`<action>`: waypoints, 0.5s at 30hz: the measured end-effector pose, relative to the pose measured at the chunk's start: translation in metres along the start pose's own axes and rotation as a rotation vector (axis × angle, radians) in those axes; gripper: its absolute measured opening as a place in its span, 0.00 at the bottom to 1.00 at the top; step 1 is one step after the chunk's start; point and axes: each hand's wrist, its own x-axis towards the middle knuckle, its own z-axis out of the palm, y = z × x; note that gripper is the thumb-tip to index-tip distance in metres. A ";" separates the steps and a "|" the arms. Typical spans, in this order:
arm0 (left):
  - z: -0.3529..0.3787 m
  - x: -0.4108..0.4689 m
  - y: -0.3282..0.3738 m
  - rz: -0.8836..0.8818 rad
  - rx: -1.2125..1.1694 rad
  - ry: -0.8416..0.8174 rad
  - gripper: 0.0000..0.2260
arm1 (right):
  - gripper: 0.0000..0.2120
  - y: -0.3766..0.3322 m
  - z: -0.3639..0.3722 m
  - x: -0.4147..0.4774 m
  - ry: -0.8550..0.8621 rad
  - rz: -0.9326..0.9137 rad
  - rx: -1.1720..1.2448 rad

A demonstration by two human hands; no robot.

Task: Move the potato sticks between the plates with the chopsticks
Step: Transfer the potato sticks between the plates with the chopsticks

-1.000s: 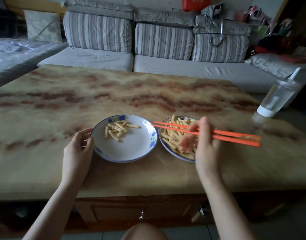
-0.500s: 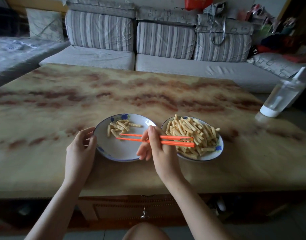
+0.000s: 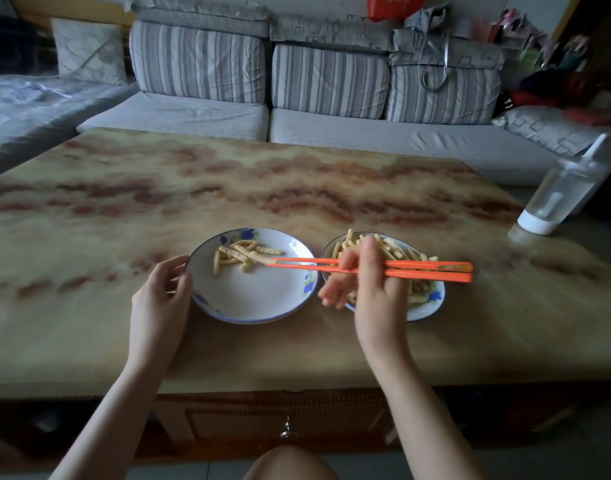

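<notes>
Two white plates with blue flower marks sit side by side near the front edge of a marbled table [image 3: 297, 188], their rims nearly touching. The left plate [image 3: 252, 299] carries a small scatter of potato sticks [image 3: 241, 254] in its far half, and its near half is bare. The right plate [image 3: 432, 303] carries a full heap [image 3: 401, 252] of them, partly hidden behind the right hand [image 3: 369, 285].

The right hand is above the right plate and grips a pair of orange chopsticks [image 3: 418, 270] — index finger raised over them, lower fingers loosely curled beneath. The chopsticks lie nearly level and run leftward across the gap between the plates. Their tips are close together over the left plate, at the right end of one stick [image 3: 262, 258] on the edge of the scatter. Whether that stick is pinched or merely touched cannot be told.

The left hand [image 3: 158, 296] holds the left plate at its left rim — thumb and curled fingers against the edge.

A clear bottle [image 3: 560, 195] with a white base stands at the table's far right, well apart from the plates. A striped sofa [image 3: 331, 81] lies beyond the table.
</notes>
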 end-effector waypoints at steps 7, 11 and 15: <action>0.000 -0.001 0.003 -0.004 -0.001 0.004 0.14 | 0.20 -0.023 -0.051 0.017 0.282 -0.067 -0.010; 0.000 -0.001 0.003 -0.004 -0.001 0.005 0.14 | 0.19 -0.027 -0.073 0.023 0.399 -0.116 -0.063; 0.000 -0.002 0.003 -0.001 0.002 0.007 0.13 | 0.19 -0.026 -0.086 0.027 0.475 -0.127 -0.113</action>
